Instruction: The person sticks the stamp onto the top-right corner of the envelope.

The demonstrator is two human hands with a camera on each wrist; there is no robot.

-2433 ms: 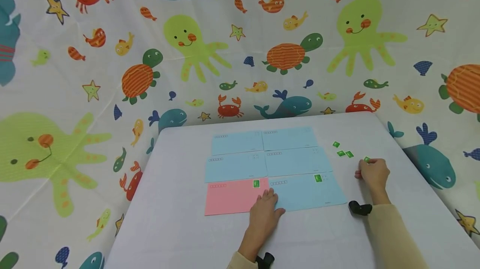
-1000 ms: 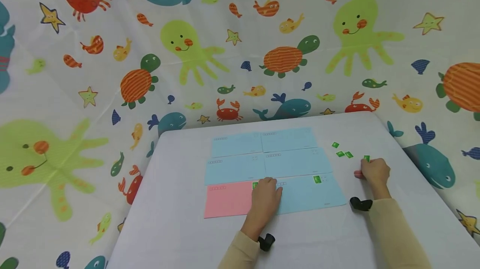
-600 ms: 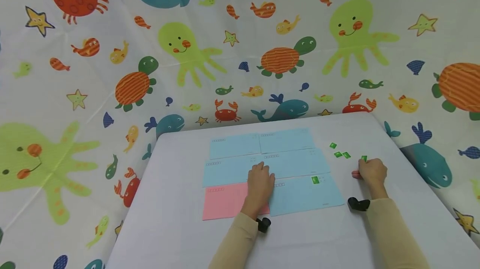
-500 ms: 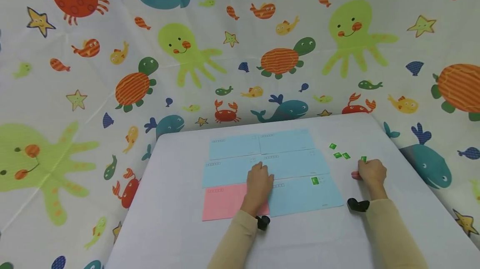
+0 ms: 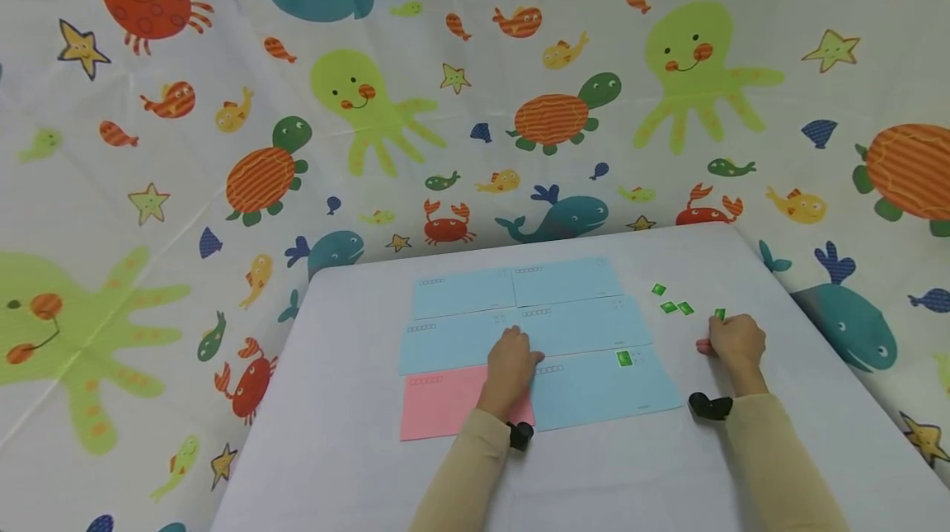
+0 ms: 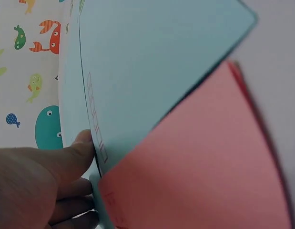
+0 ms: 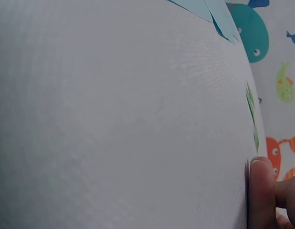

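Note:
My right hand (image 5: pixel 737 346) pinches a small green stamp (image 5: pixel 720 314) at the right of the table. In the right wrist view, its fingertip (image 7: pixel 262 176) meets a thin pale edge. My left hand (image 5: pixel 510 367) rests with bent, relaxed fingers where the left middle blue envelope (image 5: pixel 445 348), the right middle blue envelope (image 5: pixel 586 327) and the pink envelope (image 5: pixel 443 407) meet. Its thumb (image 6: pixel 83 145) touches a blue envelope's edge in the left wrist view. The pink envelope's stamp corner is hidden under that hand. Another green stamp (image 5: pixel 624 359) lies on the front right blue envelope (image 5: pixel 609 396).
Two more blue envelopes, the left one (image 5: pixel 463 294) and the right one (image 5: pixel 567 280), form the back row. Three loose stamps (image 5: pixel 668 307) lie between the envelopes and my right hand. A sea-animal cloth (image 5: pixel 416 120) hangs behind the white table (image 5: pixel 326 400).
My left hand has moved forward from the pink envelope's right edge to the middle row, covering the pink envelope's stamp. My right hand stays nearly in place, pinching the green stamp throughout.

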